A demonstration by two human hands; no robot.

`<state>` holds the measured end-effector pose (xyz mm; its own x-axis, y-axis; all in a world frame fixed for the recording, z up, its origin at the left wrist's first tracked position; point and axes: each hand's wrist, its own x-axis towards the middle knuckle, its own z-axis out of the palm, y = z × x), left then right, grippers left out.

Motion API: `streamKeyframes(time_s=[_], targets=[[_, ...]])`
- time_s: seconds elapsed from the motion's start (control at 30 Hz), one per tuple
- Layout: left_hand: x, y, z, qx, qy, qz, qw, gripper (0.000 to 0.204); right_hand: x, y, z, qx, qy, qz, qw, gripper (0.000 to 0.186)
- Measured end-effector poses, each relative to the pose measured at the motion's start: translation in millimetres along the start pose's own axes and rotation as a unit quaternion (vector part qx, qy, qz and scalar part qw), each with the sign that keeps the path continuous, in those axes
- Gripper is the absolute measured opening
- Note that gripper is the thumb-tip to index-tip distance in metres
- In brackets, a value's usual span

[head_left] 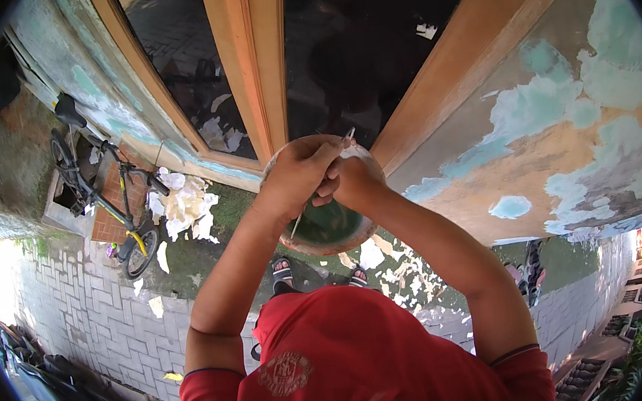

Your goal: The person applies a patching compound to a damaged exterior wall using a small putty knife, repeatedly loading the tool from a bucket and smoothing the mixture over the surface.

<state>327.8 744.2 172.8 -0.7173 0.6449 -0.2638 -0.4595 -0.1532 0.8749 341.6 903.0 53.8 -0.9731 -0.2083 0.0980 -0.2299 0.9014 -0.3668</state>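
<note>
A round container (324, 231) with a green inside and a worn pale rim is in front of my chest. My left hand (304, 173) and right hand (355, 178) are close together over it, overlapping at the fingers, both closed. A small pale, pointed piece (350, 134) sticks up above my fingertips, and a thin light rod (295, 226) shows below my left hand; whether they are one tool I cannot tell. What each hand grips is hidden.
A framed dark glass door (352, 43) stands ahead, beside a patchily painted wall (548, 148). A bicycle (128, 203) leans at left; flakes (182, 202) litter the ground round my sandals (281, 268). Motorbikes (40, 374) stand lower left, railings (606, 351) lower right.
</note>
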Motion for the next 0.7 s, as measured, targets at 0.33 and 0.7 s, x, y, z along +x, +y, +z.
streamKeyframes(time_s=[0.33, 0.7], targets=[[2.6, 2.1, 11.9, -0.015, -0.031, -0.011, 0.999, 0.029, -4.1, -7.0, 4.1, 0.286, 0.039, 0.112, 0.951, 0.009], [13.8, 15.1, 4.2, -0.052, -0.046, 0.003, 0.998, 0.030, -17.0, 3.0, -14.9, -0.031, 0.048, -0.042, 0.997, 0.007]])
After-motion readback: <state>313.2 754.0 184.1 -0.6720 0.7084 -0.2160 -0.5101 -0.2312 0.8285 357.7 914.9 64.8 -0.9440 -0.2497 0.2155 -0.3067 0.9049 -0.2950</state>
